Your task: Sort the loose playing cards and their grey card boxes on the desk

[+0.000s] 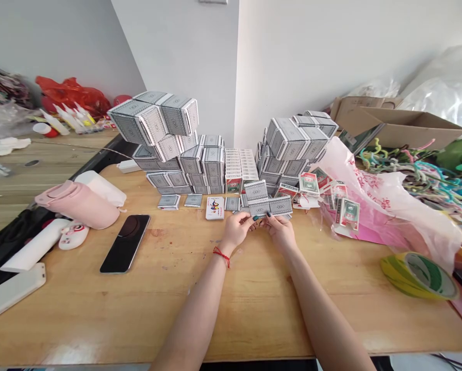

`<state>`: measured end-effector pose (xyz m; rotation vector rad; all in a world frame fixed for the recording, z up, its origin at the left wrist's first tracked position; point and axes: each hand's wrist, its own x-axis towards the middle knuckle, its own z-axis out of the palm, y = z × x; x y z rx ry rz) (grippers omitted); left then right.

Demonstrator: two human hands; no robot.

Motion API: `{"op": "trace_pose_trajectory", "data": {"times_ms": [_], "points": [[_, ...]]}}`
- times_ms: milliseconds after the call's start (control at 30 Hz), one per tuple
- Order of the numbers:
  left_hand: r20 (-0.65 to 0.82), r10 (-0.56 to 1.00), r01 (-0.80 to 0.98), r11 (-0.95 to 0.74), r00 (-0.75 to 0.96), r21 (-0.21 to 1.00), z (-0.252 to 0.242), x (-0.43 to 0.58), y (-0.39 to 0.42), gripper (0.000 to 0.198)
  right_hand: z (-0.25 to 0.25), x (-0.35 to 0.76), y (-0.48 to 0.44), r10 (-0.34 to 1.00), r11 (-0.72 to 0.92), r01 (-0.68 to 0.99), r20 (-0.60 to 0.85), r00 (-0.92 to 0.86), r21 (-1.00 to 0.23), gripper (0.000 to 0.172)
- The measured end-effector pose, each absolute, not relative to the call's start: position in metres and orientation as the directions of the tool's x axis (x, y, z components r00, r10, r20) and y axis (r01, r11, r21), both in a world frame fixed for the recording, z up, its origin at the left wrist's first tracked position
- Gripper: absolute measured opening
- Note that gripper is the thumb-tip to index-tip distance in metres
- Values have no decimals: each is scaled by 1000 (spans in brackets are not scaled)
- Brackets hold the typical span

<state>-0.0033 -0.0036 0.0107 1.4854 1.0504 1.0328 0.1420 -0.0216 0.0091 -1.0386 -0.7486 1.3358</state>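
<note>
My left hand (pixel 236 230), with a red string bracelet (pixel 221 256) at its wrist, has its thumb and fingertips closed on the near edge of some grey-backed playing cards (pixel 259 208). From the other side, my right hand (pixel 282 232) pinches the same cards. Just behind and beside them lie more card stacks (pixel 280 205), back side up. A joker card (pixel 215 207) shows face up left of my hands. The fingertips partly cover the held cards, so how many there are cannot be told.
Tall card-covered block piles stand at the left (pixel 169 154) and right (pixel 298 144), with boxed decks (pixel 240 165) between. At left lie a phone (pixel 126 245) and a pink tumbler (pixel 80 203). Yellow tape (pixel 397 275), a plastic bag (pixel 385 190) and a cardboard box (pixel 412 129) are at right.
</note>
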Motion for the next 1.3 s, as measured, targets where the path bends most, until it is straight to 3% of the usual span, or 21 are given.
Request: {"op": "trace_pose_trajectory", "data": {"times_ms": [133,233,333,433,833,1300], "points": [[337,941,444,-292,-24,847,17,-19,1,26,4,143,-20,969,-39,-425,-139,206,-904,29],[490,851,711,-228,-186,666,16,-32,5,27,-1,147,-17,966,-41,-411,-141,217,-911,30],[482,843,837,-71,-241,543,8,-37,10,45,-3,149,-14,970,-63,-385,-147,195,-921,31],[428,864,859,10,-265,511,0,-38,13,49,-3,150,-13,969,-74,-391,-159,190,-917,30],[465,826,766,-65,-319,640,0,-40,15,43,-4,150,-12,972,-84,-387,-161,170,-918,29],[497,817,790,-86,-293,607,6,-42,14,39,-5,150,-11,973,-95,-368,-164,162,-925,30]]}}
